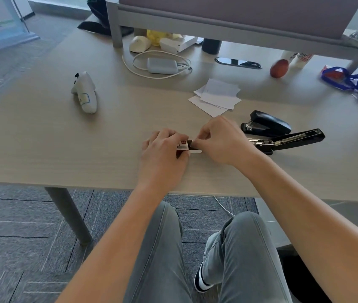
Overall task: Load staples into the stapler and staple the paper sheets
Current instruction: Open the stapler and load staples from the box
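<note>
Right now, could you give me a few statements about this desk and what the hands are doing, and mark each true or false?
1. Both hands, left and right, hold a small staple box. True.
2. One stapler lies swung open on the desk. True.
3. The paper sheets lie inside the open stapler. False: they lie apart, farther back.
4. There is only one stapler. False: a second, closed stapler sits behind the open one.
5. A white controller lies to the left. True.

White controller (84, 92), coiled charger (162, 65), red apple (279, 68), blue wrapper (353, 80) on beige desk (42, 138).
</note>
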Demonstrator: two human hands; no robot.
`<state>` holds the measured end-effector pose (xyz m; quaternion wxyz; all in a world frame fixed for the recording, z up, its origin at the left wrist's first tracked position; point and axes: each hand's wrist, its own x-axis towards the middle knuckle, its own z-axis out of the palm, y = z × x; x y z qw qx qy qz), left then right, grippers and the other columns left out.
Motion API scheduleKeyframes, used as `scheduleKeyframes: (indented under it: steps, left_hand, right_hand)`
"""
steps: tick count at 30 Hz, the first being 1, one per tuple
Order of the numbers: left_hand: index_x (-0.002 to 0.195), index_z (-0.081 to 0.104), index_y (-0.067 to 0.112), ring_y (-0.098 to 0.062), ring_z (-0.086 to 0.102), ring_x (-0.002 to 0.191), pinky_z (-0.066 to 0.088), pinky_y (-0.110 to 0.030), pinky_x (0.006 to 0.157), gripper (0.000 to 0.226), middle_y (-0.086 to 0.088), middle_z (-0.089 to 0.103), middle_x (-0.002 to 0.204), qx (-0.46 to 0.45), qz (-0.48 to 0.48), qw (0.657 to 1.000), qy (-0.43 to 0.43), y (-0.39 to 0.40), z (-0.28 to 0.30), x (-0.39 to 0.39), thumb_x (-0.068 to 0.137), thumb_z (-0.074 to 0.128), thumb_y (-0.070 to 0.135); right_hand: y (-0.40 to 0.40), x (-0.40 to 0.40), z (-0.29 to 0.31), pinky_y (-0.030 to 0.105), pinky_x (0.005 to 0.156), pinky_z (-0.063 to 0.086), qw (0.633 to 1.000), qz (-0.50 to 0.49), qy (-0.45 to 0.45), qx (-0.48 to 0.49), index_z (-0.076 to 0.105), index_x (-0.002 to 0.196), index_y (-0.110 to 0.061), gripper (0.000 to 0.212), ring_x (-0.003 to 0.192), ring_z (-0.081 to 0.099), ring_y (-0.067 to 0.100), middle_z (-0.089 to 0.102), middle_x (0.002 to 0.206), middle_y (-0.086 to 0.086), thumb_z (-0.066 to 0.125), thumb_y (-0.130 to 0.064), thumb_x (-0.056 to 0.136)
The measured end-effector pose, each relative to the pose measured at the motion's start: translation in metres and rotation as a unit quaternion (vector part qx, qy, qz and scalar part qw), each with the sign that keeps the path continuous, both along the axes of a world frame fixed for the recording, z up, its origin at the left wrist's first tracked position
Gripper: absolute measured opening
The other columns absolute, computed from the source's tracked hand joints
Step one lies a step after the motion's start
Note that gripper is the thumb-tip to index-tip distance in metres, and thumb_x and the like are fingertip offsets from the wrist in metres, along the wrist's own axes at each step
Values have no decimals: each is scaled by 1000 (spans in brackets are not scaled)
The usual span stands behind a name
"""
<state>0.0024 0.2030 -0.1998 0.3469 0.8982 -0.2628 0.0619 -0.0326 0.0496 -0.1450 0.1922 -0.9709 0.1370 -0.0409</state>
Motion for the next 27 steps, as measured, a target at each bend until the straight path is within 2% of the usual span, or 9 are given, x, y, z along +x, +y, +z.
scheduleKeyframes:
  steps: [7,13,17,23,27]
  left_hand:
    - [120,67,29,-18,48,119,33,-36,99,31,9,62,119,-3,-2,1000,-10,1,-2,0,89,64,30]
    - [122,66,28,-19,49,120,35,-36,100,33,9,63,121,-2,-3,1000,-13,1,-2,-1,89,63,30]
    - [125,66,23,-20,51,119,38,-38,101,35,6,64,123,-7,-1,1000,-15,2,-1,-1,90,62,28]
    - [130,62,17,-22,51,121,42,-42,103,44,2,62,128,-46,6,999,-28,2,3,-8,86,64,22]
    - [124,66,11,-27,51,127,39,-46,107,43,-3,63,130,-61,0,996,-67,-15,9,-23,82,68,19]
  right_hand:
    - [0,-9,1,34,71,53,996,-41,-48,60,81,78,-17,20,77,68,19,75,74,0,80,-36,82]
    - [4,-17,5,34,78,56,988,-36,-128,73,77,77,-17,15,79,70,14,73,74,-6,78,-27,88]
    - [4,-20,6,31,76,53,986,-27,-152,71,76,78,-17,14,76,68,11,72,75,-6,78,-25,89]
    - [-10,-35,11,36,80,59,962,-34,-198,185,74,82,-17,10,82,75,21,79,78,-2,78,-22,89]
    - [-38,-58,11,25,77,57,945,-53,-233,223,76,90,-20,6,81,75,17,78,83,0,81,-20,86]
